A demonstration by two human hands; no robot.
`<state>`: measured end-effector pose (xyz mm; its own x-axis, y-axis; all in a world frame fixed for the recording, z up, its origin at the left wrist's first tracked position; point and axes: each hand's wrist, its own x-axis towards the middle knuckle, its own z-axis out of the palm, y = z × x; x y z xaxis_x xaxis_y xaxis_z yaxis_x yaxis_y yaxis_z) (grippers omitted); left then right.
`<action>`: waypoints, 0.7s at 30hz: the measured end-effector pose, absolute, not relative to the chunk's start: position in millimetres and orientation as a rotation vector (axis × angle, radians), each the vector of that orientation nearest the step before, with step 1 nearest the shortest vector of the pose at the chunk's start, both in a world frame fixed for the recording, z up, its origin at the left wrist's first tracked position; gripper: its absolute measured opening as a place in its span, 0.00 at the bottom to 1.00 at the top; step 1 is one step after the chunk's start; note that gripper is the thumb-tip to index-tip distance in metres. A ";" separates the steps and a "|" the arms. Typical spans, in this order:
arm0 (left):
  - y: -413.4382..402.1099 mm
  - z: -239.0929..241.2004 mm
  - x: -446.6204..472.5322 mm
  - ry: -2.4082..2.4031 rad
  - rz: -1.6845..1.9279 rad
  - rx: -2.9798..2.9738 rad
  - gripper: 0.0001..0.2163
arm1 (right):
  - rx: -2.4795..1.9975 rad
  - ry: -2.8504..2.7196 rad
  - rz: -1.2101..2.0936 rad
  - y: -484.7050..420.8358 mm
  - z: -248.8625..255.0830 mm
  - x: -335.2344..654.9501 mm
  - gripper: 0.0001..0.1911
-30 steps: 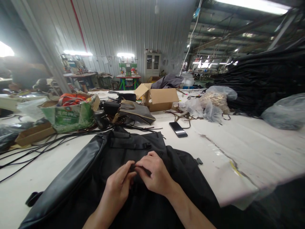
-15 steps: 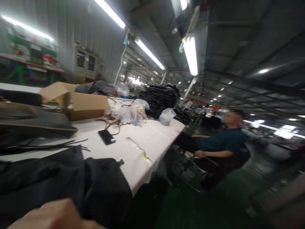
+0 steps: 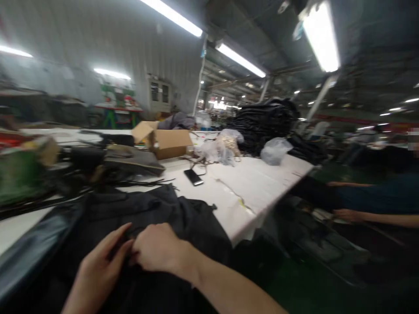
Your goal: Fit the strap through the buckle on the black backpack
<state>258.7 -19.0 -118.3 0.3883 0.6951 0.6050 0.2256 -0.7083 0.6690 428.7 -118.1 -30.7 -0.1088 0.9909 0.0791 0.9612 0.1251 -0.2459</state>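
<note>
A large piece of black cloth (image 3: 183, 222), sewn or folded into some bulky item, is spread over the near part of the table. My left hand (image 3: 101, 266) lies over it from below, thumb and forefinger apart with dark cloth showing in the gap; its other fingers are hidden. Close against it, my right hand (image 3: 159, 248) is closed with its knuckles up and fingers curled toward the left thumb. What sits inside those fingers is hidden and blurred. A smooth, shinier dark stretch (image 3: 42, 244) lies along the left side of the cloth.
Beyond the cloth on the white table (image 3: 242, 187) are a phone (image 3: 193, 177), an open cardboard box (image 3: 173, 144), plastic bags (image 3: 275, 150), dark strips (image 3: 153, 182) and a tall black pile (image 3: 265, 120). A seated person (image 3: 379, 196) is beyond the table's right edge.
My view has swung left, so the table and box now appear farther right. Both my hands now show together on the black cloth; before, only one blurred hand showed at the bottom.
</note>
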 end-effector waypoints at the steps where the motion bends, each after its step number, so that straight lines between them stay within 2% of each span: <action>1: -19.3 -115.1 246.2 0.763 1.230 2.151 0.22 | -1.929 -2.200 0.276 -109.5 -29.6 422.4 0.14; 4: -24.3 -109.4 242.0 0.678 1.088 2.058 0.18 | -1.877 -2.181 0.356 -106.6 -24.5 431.3 0.16; 7: -29.4 -105.9 252.9 0.652 1.070 1.994 0.16 | -1.808 -2.228 0.520 -128.9 -18.3 451.4 0.05; 9: -32.0 -104.1 255.1 0.655 1.071 1.965 0.16 | -1.845 -2.208 0.556 -150.1 -15.1 456.6 0.11; 13: -33.7 -102.8 251.3 0.637 1.056 1.917 0.16 | -1.882 -2.244 0.386 -184.6 -12.0 452.1 0.16; 21: -34.4 -106.4 250.9 0.586 1.031 1.903 0.16 | -1.945 -2.209 0.006 -176.4 -46.0 419.8 0.11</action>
